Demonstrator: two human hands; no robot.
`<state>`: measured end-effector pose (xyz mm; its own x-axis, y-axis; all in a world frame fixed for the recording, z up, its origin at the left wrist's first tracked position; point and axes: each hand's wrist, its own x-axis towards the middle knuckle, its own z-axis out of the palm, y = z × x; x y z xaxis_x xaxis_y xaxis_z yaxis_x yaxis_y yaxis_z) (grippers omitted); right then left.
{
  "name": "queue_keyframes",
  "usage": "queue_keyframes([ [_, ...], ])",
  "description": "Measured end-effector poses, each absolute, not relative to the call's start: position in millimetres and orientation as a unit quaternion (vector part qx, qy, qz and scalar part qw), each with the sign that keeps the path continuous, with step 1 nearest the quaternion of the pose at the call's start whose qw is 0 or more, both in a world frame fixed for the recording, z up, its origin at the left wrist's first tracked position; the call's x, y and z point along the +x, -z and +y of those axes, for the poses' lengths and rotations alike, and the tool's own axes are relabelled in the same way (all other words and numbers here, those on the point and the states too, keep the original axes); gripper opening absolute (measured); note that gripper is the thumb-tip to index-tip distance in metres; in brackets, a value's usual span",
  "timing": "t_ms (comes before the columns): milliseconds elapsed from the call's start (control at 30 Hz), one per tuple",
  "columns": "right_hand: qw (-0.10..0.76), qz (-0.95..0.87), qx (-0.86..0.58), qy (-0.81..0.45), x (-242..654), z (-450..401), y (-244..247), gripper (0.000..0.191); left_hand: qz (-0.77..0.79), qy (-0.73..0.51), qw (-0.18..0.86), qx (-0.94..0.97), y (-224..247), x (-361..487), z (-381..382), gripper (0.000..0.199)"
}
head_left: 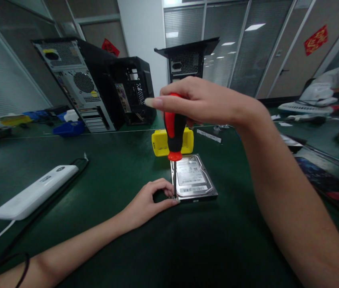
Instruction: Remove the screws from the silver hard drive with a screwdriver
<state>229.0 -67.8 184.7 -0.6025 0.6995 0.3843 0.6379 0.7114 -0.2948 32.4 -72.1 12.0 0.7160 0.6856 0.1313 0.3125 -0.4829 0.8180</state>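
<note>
A silver hard drive (192,176) with a white label lies flat on the dark green table. My right hand (193,100) is closed over the top of a red and black screwdriver (175,136), which stands upright with its shaft pointing down. The tip meets the near left corner of the drive; whether it sits in a screw is too small to tell. At that same corner, my left hand (154,196) pinches the drive's edge with thumb and fingers close around the tip. Just behind the drive stands a yellow tray (160,143) with small bits in it, partly hidden by the screwdriver.
Computer cases (97,88) stand at the back, another case (187,62) behind my right hand. A white power strip (37,192) with cables lies left. A blue bin (69,129) sits beside the cases. At right are a dark flat box (328,180) and a person in white (322,86).
</note>
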Motion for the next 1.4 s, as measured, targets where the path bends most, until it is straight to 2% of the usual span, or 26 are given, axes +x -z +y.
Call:
queue_keyframes([
  [100, 0.236, -0.889, -0.378, -0.105, 231.7, -69.0, -186.6, 0.033, 0.295, -0.227, 0.414, 0.831, -12.2, 32.3, -71.4, 0.011],
  [233, 0.237, -0.892, -0.376, -0.085, 231.1, -70.9, -188.0, 0.029, 0.293, -0.224, 0.415, 0.832, -13.5, 32.8, -72.1, 0.011],
  [500, 0.223, -0.896, -0.378, -0.072, 231.0, -74.8, -190.2, 0.042, 0.299, -0.219, 0.411, 0.833, -14.5, 33.2, -72.8, 0.011],
  [700, 0.223, -0.900, -0.366, -0.083, 231.7, -72.6, -191.0, 0.034, 0.300, -0.220, 0.412, 0.832, -12.6, 32.5, -71.8, 0.011],
  [967, 0.219, -0.893, -0.392, -0.022, 231.2, -72.1, -188.2, 0.045, 0.300, -0.226, 0.413, 0.830, -11.9, 32.4, -72.1, 0.013],
  [1167, 0.217, -0.913, -0.344, -0.012, 231.5, -70.1, -188.5, 0.031, 0.301, -0.220, 0.411, 0.832, -10.3, 31.3, -71.2, 0.013],
  [1400, 0.225, -0.904, -0.364, -0.009, 229.1, -75.1, -190.1, 0.037, 0.301, -0.221, 0.412, 0.831, -12.0, 31.6, -71.8, 0.012],
])
